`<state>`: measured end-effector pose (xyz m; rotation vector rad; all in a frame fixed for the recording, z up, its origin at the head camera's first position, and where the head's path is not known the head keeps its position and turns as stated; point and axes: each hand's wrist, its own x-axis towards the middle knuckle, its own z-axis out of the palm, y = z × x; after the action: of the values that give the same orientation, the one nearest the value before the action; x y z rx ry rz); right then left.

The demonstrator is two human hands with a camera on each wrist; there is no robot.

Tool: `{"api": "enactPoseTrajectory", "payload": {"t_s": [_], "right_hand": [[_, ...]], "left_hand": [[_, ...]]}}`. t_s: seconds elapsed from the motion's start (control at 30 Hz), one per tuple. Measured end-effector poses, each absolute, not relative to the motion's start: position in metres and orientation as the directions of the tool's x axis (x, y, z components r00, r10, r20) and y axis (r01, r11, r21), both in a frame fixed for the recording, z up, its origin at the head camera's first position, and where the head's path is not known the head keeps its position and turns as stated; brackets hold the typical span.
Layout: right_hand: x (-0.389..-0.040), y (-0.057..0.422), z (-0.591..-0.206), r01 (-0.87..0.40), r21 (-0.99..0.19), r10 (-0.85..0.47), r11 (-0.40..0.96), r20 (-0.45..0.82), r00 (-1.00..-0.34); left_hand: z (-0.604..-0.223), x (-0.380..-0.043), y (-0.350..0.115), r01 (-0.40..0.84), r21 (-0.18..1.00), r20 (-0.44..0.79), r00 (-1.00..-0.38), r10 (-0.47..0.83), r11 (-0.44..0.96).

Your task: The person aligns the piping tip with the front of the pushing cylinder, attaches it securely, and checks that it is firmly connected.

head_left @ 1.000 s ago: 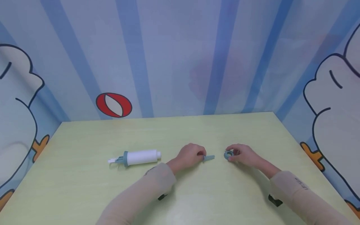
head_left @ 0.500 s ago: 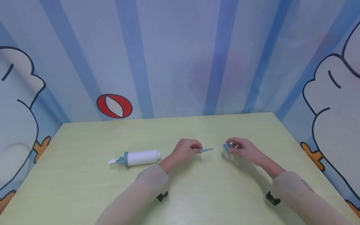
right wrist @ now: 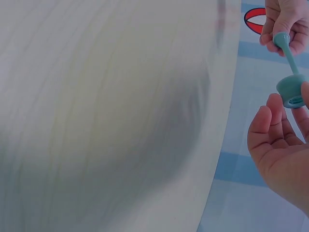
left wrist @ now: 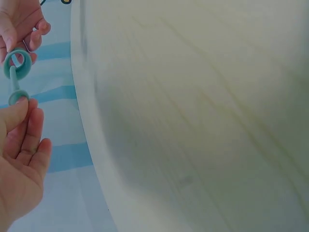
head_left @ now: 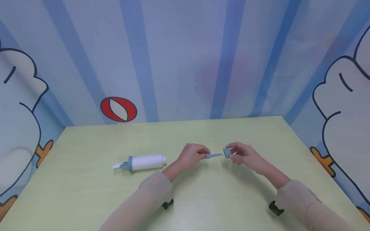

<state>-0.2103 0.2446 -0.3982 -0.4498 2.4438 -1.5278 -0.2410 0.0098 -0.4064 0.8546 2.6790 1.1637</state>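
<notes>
My left hand (head_left: pixel 190 156) pinches the wide base of a slim, tapered teal nozzle (head_left: pixel 214 155) between thumb and fingertips, its thin end pointing right. Facing it, my right hand (head_left: pixel 249 157) holds a short teal screw ring (head_left: pixel 226 153) by its sides. The ring's open hole shows in the left wrist view, where the nozzle's tip (left wrist: pixel 13 72) overlaps the opening. Both pieces are held up above the table. To the left lies a syringe-like white tube (head_left: pixel 146 162) with a teal collar (head_left: pixel 130 164) and a white handle end (head_left: pixel 116 166).
The pale yellow-green table (head_left: pixel 185 199) meets a blue striped backdrop (head_left: pixel 185 64) at its far edge. A dark wrist camera (head_left: pixel 276 208) hangs under the right sleeve, and another dark wrist camera (head_left: pixel 168 204) under the left.
Both hands have lifted their pieces off the table. The right hand has turned the ring and brought it left, close to the nozzle's tip. The white tube has stayed put.
</notes>
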Motion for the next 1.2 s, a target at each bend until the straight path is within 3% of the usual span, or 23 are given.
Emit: {"api": "enactPoseTrajectory", "payload": {"t_s": [0.77, 1.2], "right_hand": [[-0.199, 0.221, -0.399, -0.137, -0.954, -0.47, 0.267, -0.004, -0.883], [-0.198, 0.21, -0.403, -0.097, -0.965, -0.45, 0.242, -0.023, -0.893]], "left_hand": [[-0.398, -0.224, 0.024, 0.488, 0.727, 0.191, -0.82, 0.539, 0.484], [-0.4, -0.22, 0.024, 0.52, 0.613, 0.207, -0.832, 0.514, 0.595]]}}
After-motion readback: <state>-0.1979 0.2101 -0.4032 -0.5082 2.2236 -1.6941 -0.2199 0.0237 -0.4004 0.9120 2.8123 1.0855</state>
